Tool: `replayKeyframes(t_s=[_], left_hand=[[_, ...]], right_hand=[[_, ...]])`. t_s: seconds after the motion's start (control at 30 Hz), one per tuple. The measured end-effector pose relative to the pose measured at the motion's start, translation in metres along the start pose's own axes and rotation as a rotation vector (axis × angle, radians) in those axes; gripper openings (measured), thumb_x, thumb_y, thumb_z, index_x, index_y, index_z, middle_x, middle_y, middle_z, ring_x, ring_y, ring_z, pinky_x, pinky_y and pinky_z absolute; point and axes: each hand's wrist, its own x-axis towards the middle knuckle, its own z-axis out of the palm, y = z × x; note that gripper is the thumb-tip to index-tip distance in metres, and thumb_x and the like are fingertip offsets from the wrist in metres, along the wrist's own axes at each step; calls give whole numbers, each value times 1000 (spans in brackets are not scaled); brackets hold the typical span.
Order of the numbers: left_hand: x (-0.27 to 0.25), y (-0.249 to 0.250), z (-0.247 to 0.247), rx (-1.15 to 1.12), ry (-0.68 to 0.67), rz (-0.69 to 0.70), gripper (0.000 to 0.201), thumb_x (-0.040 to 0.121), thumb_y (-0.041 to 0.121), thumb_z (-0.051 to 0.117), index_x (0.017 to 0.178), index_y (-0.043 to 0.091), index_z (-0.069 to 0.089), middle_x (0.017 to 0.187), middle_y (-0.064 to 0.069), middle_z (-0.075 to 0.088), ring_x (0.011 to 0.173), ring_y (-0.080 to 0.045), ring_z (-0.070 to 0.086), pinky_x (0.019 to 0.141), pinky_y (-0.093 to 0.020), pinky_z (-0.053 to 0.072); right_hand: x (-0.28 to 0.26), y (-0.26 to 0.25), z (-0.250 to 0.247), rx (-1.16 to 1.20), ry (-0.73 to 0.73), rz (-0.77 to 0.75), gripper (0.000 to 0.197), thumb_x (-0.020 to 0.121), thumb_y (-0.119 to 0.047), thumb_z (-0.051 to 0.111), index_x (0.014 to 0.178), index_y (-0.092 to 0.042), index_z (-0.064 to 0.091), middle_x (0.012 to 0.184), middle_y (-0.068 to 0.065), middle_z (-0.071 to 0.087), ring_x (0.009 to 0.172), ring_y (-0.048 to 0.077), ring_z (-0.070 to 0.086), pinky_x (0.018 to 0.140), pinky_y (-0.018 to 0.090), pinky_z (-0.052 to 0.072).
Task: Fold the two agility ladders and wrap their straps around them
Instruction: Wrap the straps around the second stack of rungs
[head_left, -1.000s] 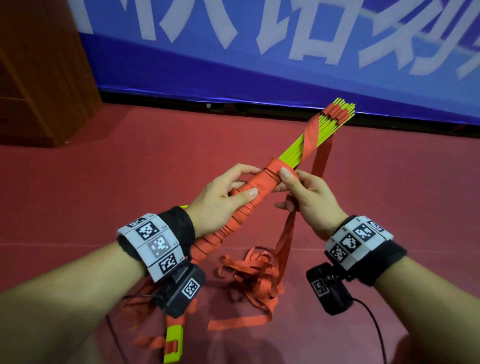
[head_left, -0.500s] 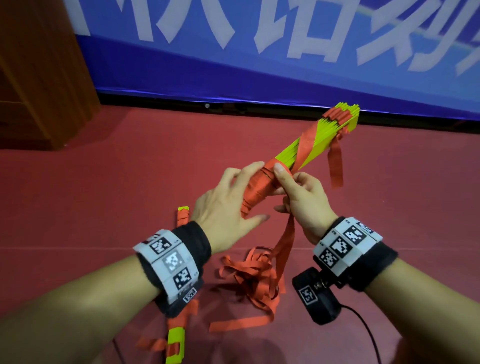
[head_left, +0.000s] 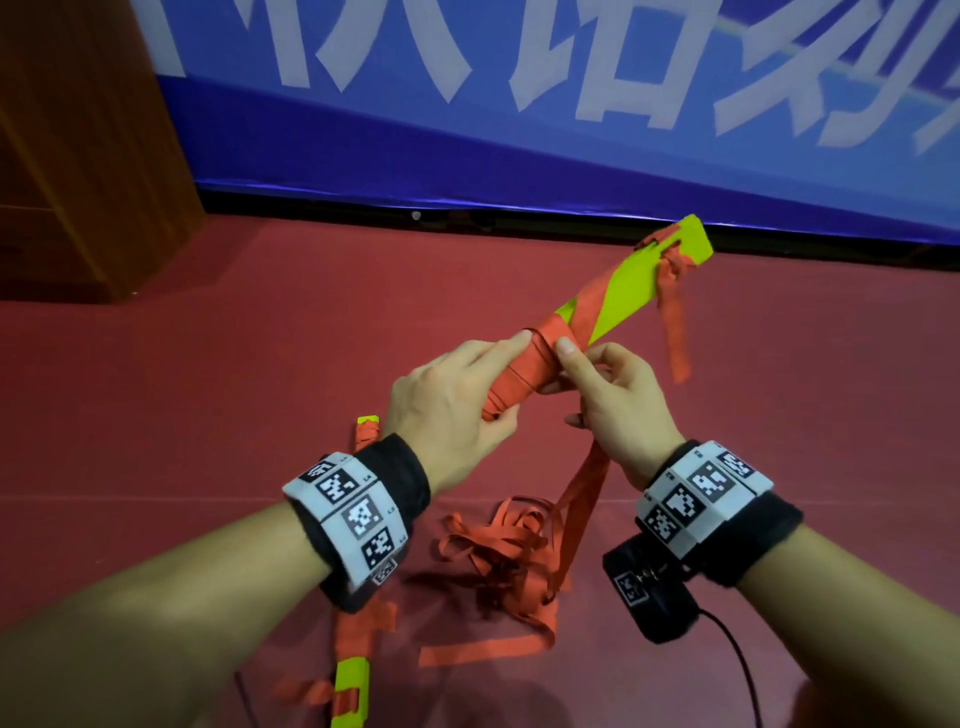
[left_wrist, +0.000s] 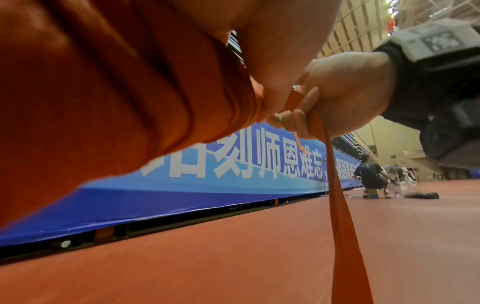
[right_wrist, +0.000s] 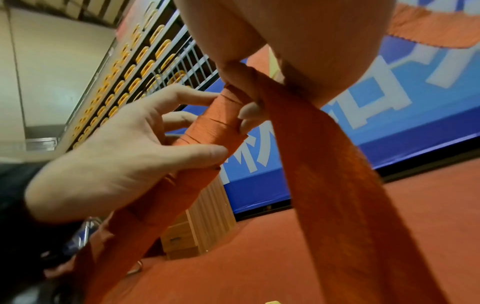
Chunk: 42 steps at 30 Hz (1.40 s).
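Note:
I hold a bundle of yellow-green rungs (head_left: 631, 291) slanted up to the right, its middle wound in orange strap (head_left: 519, 374). My left hand (head_left: 462, 389) grips the wound part, index finger along the top and thumb beneath; the right wrist view shows this left hand (right_wrist: 124, 156) on the bundle (right_wrist: 221, 123). My right hand (head_left: 597, 384) pinches the strap just beside the last turn. From the right hand (left_wrist: 337, 92) the strap (left_wrist: 342, 216) drops to a loose pile (head_left: 509, 561) on the floor. A second strap-wound ladder (head_left: 353, 686) lies under my left wrist.
A blue banner (head_left: 519, 156) runs along the back of the red floor (head_left: 260, 364). A wooden cabinet (head_left: 78, 156) stands at the far left. A short strap end (head_left: 675, 322) dangles from the bundle's far end. A person (left_wrist: 371, 176) crouches far off.
The bundle has rolled about its length, now showing a flat yellow face. My left hand has turned over and regripped it. The far strap end now hangs loose.

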Motion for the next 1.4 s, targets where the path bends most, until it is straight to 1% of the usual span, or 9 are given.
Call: replayKeyframes(t_s=[0.27, 0.4, 0.5, 0.7, 0.93, 1.03, 1.2, 1.3, 1.4], left_hand=[[5, -16, -11, -244, -58, -98, 69, 74, 42, 69, 141, 44, 53, 111, 12, 74, 95, -14, 69, 82, -37, 57], [4, -22, -11, -366, -106, -174, 71, 67, 44, 68, 138, 45, 55, 105, 13, 75, 90, -8, 70, 82, -33, 58], [4, -21, -12, -473, -110, -208, 67, 69, 33, 75, 134, 40, 62, 107, 15, 75, 94, -4, 70, 87, -31, 57], [6, -14, -17, -658, -126, -249, 63, 73, 8, 81, 131, 29, 67, 108, 16, 74, 100, 9, 68, 88, -12, 52], [6, -7, -21, -787, -204, -319, 60, 79, 3, 78, 129, 35, 66, 94, 7, 79, 80, -23, 77, 75, -46, 63], [7, -9, -23, -832, -247, -325, 60, 82, 1, 76, 128, 36, 64, 96, 3, 79, 82, -32, 76, 76, -54, 62], [9, -15, -23, -914, -378, -344, 57, 87, -2, 71, 134, 30, 62, 99, -6, 79, 87, -34, 75, 83, -54, 60], [10, -15, -26, -913, -410, -323, 55, 87, 0, 66, 129, 36, 65, 100, -2, 79, 88, -40, 73, 81, -50, 60], [10, -15, -28, -920, -419, -321, 50, 88, 1, 61, 124, 36, 66, 95, 4, 78, 75, -22, 70, 70, -37, 58]], right_hand=[[3, 2, -11, -133, -125, -112, 20, 99, -33, 64, 93, -14, 67, 86, -7, 79, 86, 17, 73, 58, 19, 52], [3, 7, -10, -165, -161, -135, 16, 99, -30, 65, 94, -16, 69, 88, -9, 79, 81, 10, 71, 60, 20, 54], [4, 8, -10, -157, -155, -164, 15, 99, -28, 65, 96, -14, 69, 87, -7, 79, 80, 5, 70, 61, 18, 52], [6, 7, -13, -135, -126, -224, 17, 97, -27, 67, 95, -10, 69, 83, -6, 79, 81, 15, 72, 62, 19, 51], [10, 8, -19, -101, -81, -223, 31, 88, -37, 73, 91, -7, 66, 74, -1, 77, 67, 11, 65, 58, 22, 51], [10, 5, -20, -113, -119, -205, 44, 81, -49, 67, 101, -10, 64, 73, -12, 74, 69, 5, 64, 58, 27, 55], [4, 2, -18, -56, -231, -137, 19, 95, -35, 61, 100, -17, 62, 48, -15, 42, 42, 4, 41, 52, 25, 53], [0, -2, -14, -4, -216, -88, 20, 97, -27, 62, 108, -11, 64, 45, -14, 47, 38, 3, 41, 51, 22, 50], [-3, -6, -11, 7, -223, -80, 7, 99, -22, 62, 99, -15, 61, 43, -14, 48, 37, 3, 40, 52, 22, 49]])
